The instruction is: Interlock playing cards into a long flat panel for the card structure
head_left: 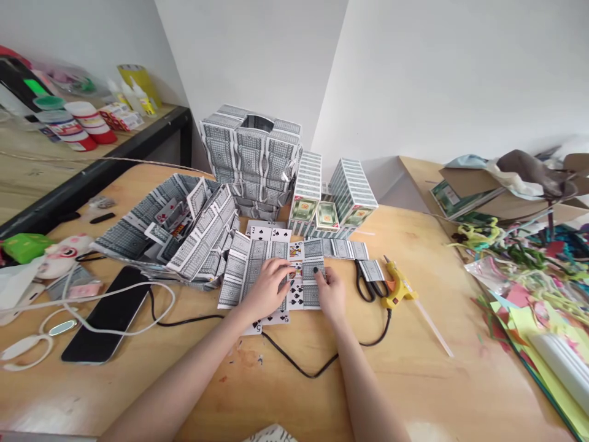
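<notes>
Item: playing-card panel (254, 258), laid flat on the wooden table (442, 393) directly before the person; mostly grey-patterned backs, with a face-up column of cards (297, 301) near its right side. Left hand (272, 288): palm down, half open, fingers loosely bent, fingertips on the panel beside that column; whether it grips a card cannot be told. Right hand (332, 294): thumb laid on the card backs at the right edge, fingers partly hidden; a pinch cannot be confirmed. Hazard: uneven pressure from the two hands could skew the strips or open gaps between them. Just beyond, to the right: black-handled scissors (365, 287), partly covered by a loose card piece (370, 271); lifting them carelessly could scatter it. Next: yellow glue gun (399, 288), clear stick projecting from its rear; if hot, its nozzle could burn a straying right hand. Its black cord (317, 374) loops along the panel's near side; a snagging forearm might drag gun or cards. Behind: open card basket (202, 239), tall card structure (251, 162), stacked card boxes (307, 184); a knock could topple these.
</notes>
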`<state>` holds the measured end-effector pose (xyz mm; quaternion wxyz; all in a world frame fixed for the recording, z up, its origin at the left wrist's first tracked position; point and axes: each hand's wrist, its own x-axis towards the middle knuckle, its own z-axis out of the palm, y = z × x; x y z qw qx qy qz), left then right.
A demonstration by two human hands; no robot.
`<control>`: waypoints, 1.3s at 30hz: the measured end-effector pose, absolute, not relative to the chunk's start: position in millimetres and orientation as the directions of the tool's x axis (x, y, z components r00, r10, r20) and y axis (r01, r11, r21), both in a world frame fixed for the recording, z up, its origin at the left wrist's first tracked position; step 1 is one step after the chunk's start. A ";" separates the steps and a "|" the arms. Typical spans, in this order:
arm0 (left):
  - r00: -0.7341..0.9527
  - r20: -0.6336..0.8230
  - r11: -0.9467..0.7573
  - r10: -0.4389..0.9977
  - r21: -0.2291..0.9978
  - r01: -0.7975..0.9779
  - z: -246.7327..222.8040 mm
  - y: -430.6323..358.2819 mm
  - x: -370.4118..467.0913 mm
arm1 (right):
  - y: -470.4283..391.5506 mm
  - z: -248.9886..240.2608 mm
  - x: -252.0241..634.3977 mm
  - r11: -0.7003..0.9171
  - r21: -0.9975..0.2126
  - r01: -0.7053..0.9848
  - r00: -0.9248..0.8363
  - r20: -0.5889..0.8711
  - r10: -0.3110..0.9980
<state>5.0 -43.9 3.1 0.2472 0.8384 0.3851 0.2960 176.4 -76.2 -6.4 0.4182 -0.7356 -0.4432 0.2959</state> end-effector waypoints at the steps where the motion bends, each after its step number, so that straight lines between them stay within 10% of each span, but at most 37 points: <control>1: 0.526 0.291 -0.575 0.799 0.626 0.526 1.8 -43.1 5.4 | -77.4 -6.2 175.9 -0.253 -0.875 0.413 0.436 -0.054 0.898; 15: 0.578 -0.059 -0.436 0.814 0.597 0.674 21.9 -10.0 16.2 | -82.0 -10.1 175.9 -0.151 -0.890 0.431 0.396 0.035 0.918; 39: 0.490 -0.011 -0.396 0.872 0.574 0.717 2.9 -14.4 25.9 | -74.8 -7.5 186.0 -0.114 -0.910 0.398 0.299 0.012 0.954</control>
